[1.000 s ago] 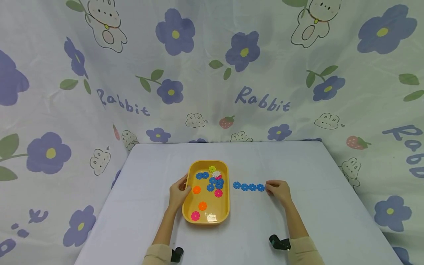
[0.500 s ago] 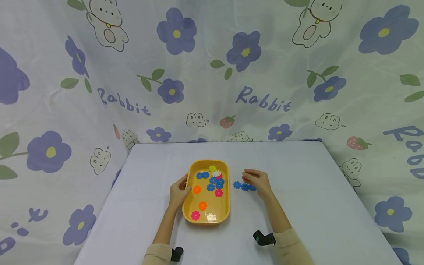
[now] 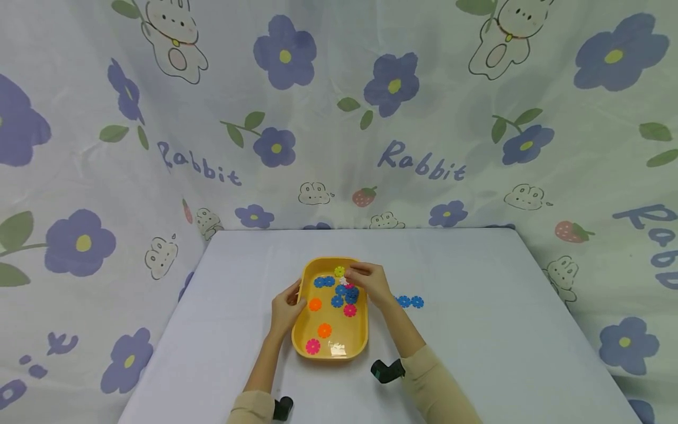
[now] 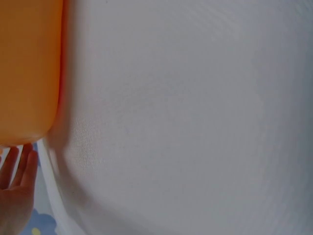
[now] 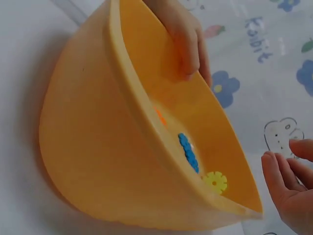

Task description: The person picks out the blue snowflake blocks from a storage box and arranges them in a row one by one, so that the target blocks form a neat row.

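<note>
My left hand (image 3: pixel 283 309) grips the left rim of a yellow-orange tray (image 3: pixel 346 338), thumb over the inside and fingers along the outer wall. Over the tray's back right corner is my right hand (image 3: pixel 371 284). Its thumb and fingertips are bent and apart in the right wrist view, with nothing visible between them. Below the fingertips lies a white notched plastic disc (image 3: pixel 342 281), partly covered. Several more discs lie in the tray: blue (image 3: pixel 337 301), pink (image 3: pixel 313 346), orange (image 3: pixel 325 330) and yellow-green (image 5: pixel 215 182).
A row of blue discs (image 3: pixel 405 301) lies on the white table (image 3: pixel 477 330), right of the tray; my right forearm hides its left end. A patterned cloth (image 3: pixel 339 135) hangs behind the table and along both sides.
My right hand has left the right end of the blue row and moved left, over the tray. The row stays on the table. My left hand still grips the tray.
</note>
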